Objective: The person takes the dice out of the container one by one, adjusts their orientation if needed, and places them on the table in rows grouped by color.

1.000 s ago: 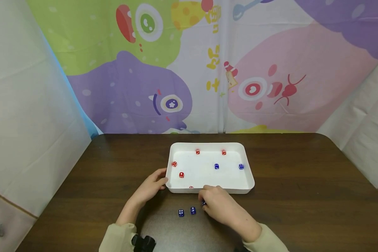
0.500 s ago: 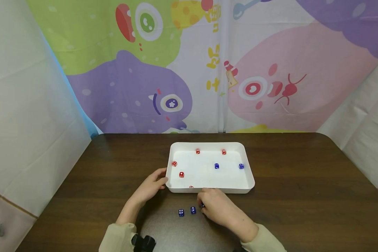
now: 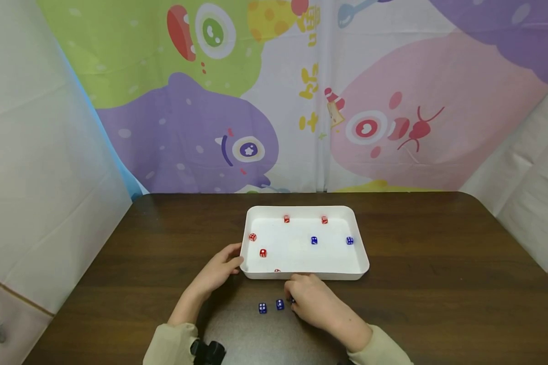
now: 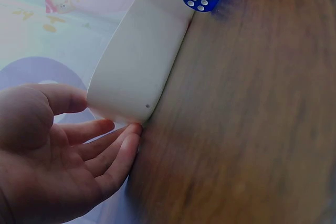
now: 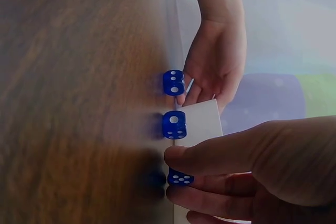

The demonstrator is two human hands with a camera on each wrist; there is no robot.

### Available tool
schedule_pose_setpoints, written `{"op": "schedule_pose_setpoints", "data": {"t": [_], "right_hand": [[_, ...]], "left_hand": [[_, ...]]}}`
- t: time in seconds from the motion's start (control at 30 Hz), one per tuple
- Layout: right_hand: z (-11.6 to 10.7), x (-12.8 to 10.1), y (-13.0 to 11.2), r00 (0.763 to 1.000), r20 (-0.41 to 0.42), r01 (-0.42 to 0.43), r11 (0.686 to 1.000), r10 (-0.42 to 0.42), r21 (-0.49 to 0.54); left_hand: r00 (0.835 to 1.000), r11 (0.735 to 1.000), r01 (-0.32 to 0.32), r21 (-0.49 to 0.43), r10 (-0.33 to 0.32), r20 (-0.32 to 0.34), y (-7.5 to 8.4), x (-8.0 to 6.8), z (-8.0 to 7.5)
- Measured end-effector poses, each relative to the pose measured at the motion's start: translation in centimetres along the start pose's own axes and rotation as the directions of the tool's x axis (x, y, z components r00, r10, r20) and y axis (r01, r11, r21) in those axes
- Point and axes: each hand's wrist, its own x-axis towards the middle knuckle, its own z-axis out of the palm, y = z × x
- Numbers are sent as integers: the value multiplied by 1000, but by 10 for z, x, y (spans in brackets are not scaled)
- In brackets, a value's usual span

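In the head view my left hand [image 3: 216,271] rests its thumb and fingertips against the outside of the white tray [image 3: 301,276] at its near left corner. The left wrist view has the thumb at the rim and the other fingers, fairly straight, lower down at the base. Just in front of the tray, my right hand [image 3: 317,301] pinches a blue die [image 5: 180,178] between thumb and fingers, low over the table. Two more blue dice, one [image 3: 262,307] farther left and one [image 3: 280,304] nearer that hand, lie in a row beside it.
Inside the tray are several red dice, such as one [image 3: 263,253] near the left, and two blue dice, one [image 3: 314,240] toward the middle and one [image 3: 349,241] by the right wall. The brown wooden table [image 3: 438,263] ends at a cartoon-printed curtain [image 3: 297,152].
My right hand has shifted slightly down and left, away from the tray's front wall, bringing the pinched die closer to the two dice on the table. My left hand has stayed put.
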Motion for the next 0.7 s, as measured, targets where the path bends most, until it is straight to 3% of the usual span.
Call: {"op": "schedule_pose_setpoints", "data": {"t": [0.7], "right_hand": [[4, 0, 2, 1000, 13, -2, 1000, 2, -26]], "left_hand": [[1000, 1000, -5, 2, 5, 7, 1, 0, 0]]}}
